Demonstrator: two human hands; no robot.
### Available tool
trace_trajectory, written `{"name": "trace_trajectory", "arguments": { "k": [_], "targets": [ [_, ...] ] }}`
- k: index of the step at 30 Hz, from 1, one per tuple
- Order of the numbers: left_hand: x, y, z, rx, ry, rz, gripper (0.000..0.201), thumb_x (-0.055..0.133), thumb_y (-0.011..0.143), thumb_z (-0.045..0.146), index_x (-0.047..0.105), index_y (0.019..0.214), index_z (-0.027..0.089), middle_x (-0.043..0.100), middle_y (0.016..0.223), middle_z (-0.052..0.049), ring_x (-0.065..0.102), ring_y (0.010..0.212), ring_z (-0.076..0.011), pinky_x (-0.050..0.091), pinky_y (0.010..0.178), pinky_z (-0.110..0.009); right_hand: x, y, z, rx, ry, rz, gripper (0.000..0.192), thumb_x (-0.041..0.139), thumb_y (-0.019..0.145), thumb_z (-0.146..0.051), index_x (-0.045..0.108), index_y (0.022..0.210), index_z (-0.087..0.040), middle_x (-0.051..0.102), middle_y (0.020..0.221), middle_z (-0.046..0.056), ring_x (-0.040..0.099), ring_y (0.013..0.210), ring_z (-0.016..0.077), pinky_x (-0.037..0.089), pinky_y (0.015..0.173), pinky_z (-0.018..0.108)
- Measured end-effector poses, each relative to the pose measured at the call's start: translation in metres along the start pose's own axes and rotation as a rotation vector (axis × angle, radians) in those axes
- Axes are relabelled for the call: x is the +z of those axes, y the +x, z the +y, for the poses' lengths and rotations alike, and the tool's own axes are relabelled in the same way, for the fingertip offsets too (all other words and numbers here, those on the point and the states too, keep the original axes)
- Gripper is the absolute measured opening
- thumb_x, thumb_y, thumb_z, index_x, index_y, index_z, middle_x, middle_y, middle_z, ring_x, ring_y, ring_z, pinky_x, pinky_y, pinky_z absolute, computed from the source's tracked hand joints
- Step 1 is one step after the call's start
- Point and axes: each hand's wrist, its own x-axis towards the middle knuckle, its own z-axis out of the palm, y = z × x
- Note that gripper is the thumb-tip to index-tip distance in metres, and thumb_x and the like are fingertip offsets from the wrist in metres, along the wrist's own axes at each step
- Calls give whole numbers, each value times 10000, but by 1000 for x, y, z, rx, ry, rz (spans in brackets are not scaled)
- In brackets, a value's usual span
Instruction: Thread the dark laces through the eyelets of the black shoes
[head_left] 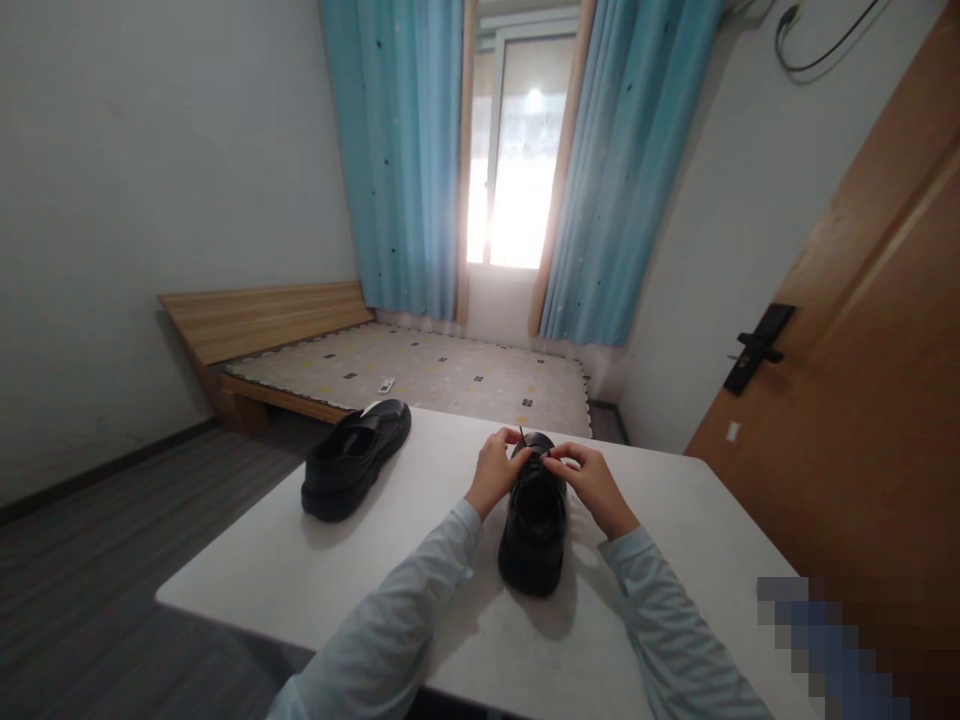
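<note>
On the white rectangular tabletop (375, 590), seen from the head camera, a black leather lace-up shoe (534, 525) stands upright near the middle, toe pointing away. Both hands meet over its laces: the left hand (493, 472) pinches a thin black lace end (523, 437) at the shoe's front, and the right hand (592, 482) pinches the lace just beside it, fingertips nearly touching. A second black leather shoe (355, 458) sits well apart, near the table's far left edge. Behind lie a low wooden bed (420, 370), blue curtains (405, 160) and a brown door (862, 400).
</note>
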Motion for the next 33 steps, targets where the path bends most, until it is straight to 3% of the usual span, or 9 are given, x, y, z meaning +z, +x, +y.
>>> {"name": "trace_trajectory", "arguments": {
  "k": [3, 5, 8, 10, 15, 18, 23, 28, 33],
  "targets": [
    [-2, -5, 3, -55, 187, 97, 322, 658, 710, 369, 549, 935, 166, 594, 927, -60, 569, 878, -181, 444, 768, -306, 1, 0, 0, -8, -4, 27, 249, 688, 638, -405, 669, 723, -171, 676, 786, 49, 604, 826, 226, 449, 786, 374],
    [-5, -7, 8, -52, 276, 108, 359, 584, 743, 504, 553, 857, 165, 586, 851, -44, 558, 804, -175, 423, 722, -292, 2, 0, -1, -11, 5, 36, 258, 690, 634, -410, 665, 719, -168, 674, 767, 49, 605, 797, 217, 453, 766, 363],
    [-11, -9, 15, 82, 289, -48, 426, 480, 783, 575, 562, 671, 173, 564, 672, -4, 530, 664, -144, 384, 647, -253, 3, -1, -3, -13, 14, 49, 261, 691, 629, -409, 655, 706, -163, 669, 741, 51, 600, 757, 210, 461, 735, 355],
    [-15, -10, 18, 192, 250, -162, 415, 528, 755, 559, 578, 603, 176, 556, 619, 5, 514, 617, -130, 365, 610, -234, 3, -1, -5, -17, 8, 55, 256, 688, 630, -406, 649, 691, -161, 666, 729, 53, 597, 745, 212, 465, 716, 353],
    [-20, -12, 21, 277, 141, -249, 222, 659, 675, 405, 667, 631, 187, 600, 657, -3, 515, 598, -119, 357, 568, -219, 4, -1, -9, -31, -15, 86, 252, 685, 634, -409, 638, 672, -164, 668, 710, 52, 610, 727, 212, 470, 704, 348],
    [-22, -11, 23, 189, 55, -202, 167, 643, 688, 340, 691, 681, 181, 634, 659, -5, 533, 601, -123, 376, 578, -221, 6, -2, -12, -17, 77, 82, 253, 695, 632, -404, 616, 694, -171, 685, 704, 51, 636, 711, 209, 482, 704, 343],
    [-21, -6, 20, -17, -228, -42, 249, 574, 751, 353, 671, 686, 133, 628, 593, -7, 568, 589, -127, 411, 573, -222, 9, -3, -11, 15, 243, 31, 224, 672, 672, -362, 595, 772, -178, 703, 665, 48, 661, 672, 203, 497, 704, 346],
    [-22, -10, 24, 105, -259, 33, 220, 606, 754, 346, 711, 801, 159, 676, 781, -36, 580, 658, -124, 435, 589, -218, 10, -3, -10, -51, 93, 32, 201, 643, 692, -324, 684, 806, -163, 712, 772, 64, 650, 715, 209, 491, 758, 373],
    [-22, -16, 31, 282, -236, 22, 140, 616, 771, 278, 731, 818, 211, 704, 850, -44, 606, 821, -161, 468, 693, -247, 10, -5, -12, -153, -78, -11, 177, 610, 699, -256, 722, 819, -191, 707, 795, 53, 618, 775, 216, 464, 787, 383]
  ]
}}
